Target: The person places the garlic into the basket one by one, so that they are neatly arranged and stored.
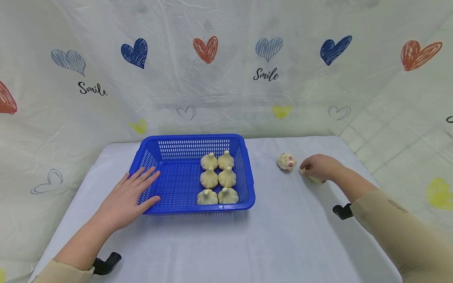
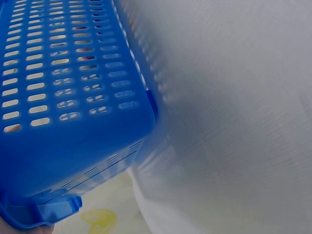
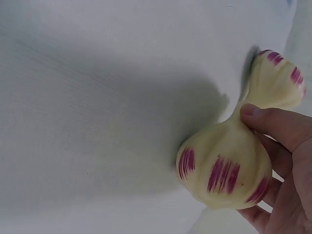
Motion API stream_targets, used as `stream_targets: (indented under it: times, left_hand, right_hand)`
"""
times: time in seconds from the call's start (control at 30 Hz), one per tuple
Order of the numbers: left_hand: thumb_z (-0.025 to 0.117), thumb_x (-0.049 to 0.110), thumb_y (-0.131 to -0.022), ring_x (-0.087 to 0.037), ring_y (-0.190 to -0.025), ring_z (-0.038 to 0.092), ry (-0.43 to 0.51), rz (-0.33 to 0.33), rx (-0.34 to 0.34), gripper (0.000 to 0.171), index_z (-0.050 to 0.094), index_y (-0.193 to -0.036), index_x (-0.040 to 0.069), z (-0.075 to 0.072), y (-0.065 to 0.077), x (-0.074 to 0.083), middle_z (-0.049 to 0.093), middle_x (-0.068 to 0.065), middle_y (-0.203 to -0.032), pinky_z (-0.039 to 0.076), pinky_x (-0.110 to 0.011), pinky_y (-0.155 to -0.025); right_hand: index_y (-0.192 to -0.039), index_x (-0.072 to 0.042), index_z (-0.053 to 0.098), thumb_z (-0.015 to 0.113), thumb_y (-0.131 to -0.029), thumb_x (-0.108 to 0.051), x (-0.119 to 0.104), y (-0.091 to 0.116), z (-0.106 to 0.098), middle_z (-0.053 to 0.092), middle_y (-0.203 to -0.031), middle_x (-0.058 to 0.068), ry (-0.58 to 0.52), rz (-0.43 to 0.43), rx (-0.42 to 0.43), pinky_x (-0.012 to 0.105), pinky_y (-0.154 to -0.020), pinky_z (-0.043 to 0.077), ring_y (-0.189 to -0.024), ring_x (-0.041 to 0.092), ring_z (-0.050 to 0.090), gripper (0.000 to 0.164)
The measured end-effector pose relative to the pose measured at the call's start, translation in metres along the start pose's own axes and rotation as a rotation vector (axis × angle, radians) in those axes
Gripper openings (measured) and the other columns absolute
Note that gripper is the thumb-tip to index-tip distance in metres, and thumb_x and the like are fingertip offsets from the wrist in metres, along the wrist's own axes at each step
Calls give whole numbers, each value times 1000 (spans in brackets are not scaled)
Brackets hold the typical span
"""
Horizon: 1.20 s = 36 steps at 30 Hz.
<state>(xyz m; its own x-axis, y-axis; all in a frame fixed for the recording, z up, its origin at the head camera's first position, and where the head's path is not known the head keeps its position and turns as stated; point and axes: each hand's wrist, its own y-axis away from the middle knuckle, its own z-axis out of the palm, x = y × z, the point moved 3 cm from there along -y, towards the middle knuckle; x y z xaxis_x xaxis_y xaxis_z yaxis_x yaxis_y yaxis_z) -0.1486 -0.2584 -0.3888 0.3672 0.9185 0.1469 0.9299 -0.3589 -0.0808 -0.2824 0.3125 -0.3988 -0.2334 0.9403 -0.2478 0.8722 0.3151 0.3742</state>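
On the right of the table my right hand [image 1: 322,167] pinches a garlic bulb [image 3: 224,165], cream with purple streaks, its thumb on the neck. The head view hides most of that bulb under the hand. Just left of it lies another garlic bulb [image 1: 286,162]. My left hand [image 1: 129,198] rests with spread fingers on the left rim of a blue plastic basket [image 1: 194,209]. Inside the basket, several garlic bulbs [image 1: 209,179] stand in two columns along the right side. The left wrist view shows the slotted basket wall [image 2: 63,87] and only a sliver of fingers.
A white cloth [image 1: 198,247] covers the table. Behind it hangs a pale sheet [image 1: 230,86] printed with hearts and words. Black wrist mounts [image 1: 106,264] stick out below both sleeves.
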Motion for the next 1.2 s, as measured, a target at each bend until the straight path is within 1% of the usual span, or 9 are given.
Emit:
stream_targets:
  times: [0.13, 0.27, 0.4, 0.53, 0.67, 0.8, 0.9, 1.0, 1.2]
  left_hand:
    - [41, 67, -96, -39, -149, 16, -2, 0, 0, 79, 26, -159, 20, 0, 0, 0, 24, -8, -163, 1, -56, -121]
    - [41, 67, -96, -39, -149, 16, -3, 0, -2, 79, 25, -159, 21, 0, 1, 0, 23, -8, -164, 1, -56, -121]
    - [41, 67, -96, -39, -149, 16, -2, 1, -1, 79, 25, -159, 22, -1, 1, 0, 23, -8, -164, 1, -56, -121]
    - [41, 67, -96, -39, -149, 16, -1, 2, -1, 79, 26, -159, 21, -1, 1, 0, 24, -8, -164, 1, -56, -121]
    - [41, 68, -96, -39, -149, 16, 0, 2, -8, 79, 26, -159, 21, 0, 1, 0, 23, -7, -164, 1, -56, -121]
    - [40, 68, -96, -38, -150, 16, 1, -2, -13, 79, 26, -159, 22, 0, 1, 0, 22, -7, -164, 0, -56, -121]
    - [40, 68, -96, -39, -149, 16, 3, -3, -16, 79, 26, -159, 21, 0, 1, 0, 22, -7, -164, 0, -55, -121]
    - [40, 68, -96, -39, -149, 16, 4, -5, -16, 79, 26, -159, 22, -1, 1, 0, 23, -7, -164, 1, -56, -121]
    - [40, 69, -96, -39, -150, 16, 7, -7, -16, 79, 27, -158, 21, 0, 1, 1, 23, -6, -164, 3, -57, -121]
  right_hand:
    - [-118, -5, 72, 66, -94, -18, -6, 12, -5, 71, -111, 12, 3, -37, 57, 42, -74, 56, -92, 26, 63, 27]
    - [-118, -9, 73, 67, -94, -22, -8, 22, -9, 72, -109, 8, -7, -51, 128, 53, -88, 51, -103, 31, 63, 28]
    - [-120, -11, 73, 67, -94, -28, -11, 30, -14, 70, -107, 5, -54, -47, 206, 46, -83, 50, -100, 27, 61, 31]
    - [-118, -13, 74, 69, -94, -28, -21, 37, -22, 70, -105, 4, -69, -90, 289, 40, -78, 49, -98, 25, 60, 29]
    - [-117, -16, 74, 69, -94, -26, -37, 43, -33, 70, -103, 3, -96, -131, 361, 41, -78, 49, -97, 24, 59, 25]
    - [-116, -18, 74, 68, -95, -32, -58, 44, -45, 69, -101, 2, -137, -162, 420, 42, -81, 47, -95, 23, 58, 26]
    - [-115, -17, 73, 67, -95, -36, -76, 42, -54, 69, -103, 3, -163, -161, 434, 40, -76, 49, -89, 23, 60, 28]
    - [-116, -17, 72, 67, -95, -37, -95, 38, -61, 69, -106, 5, -180, -152, 420, 37, -69, 50, -85, 24, 61, 30]
    - [-114, -17, 72, 69, -94, -34, -134, 24, -70, 70, -107, 5, -218, -164, 410, 40, -77, 52, -93, 26, 62, 26]
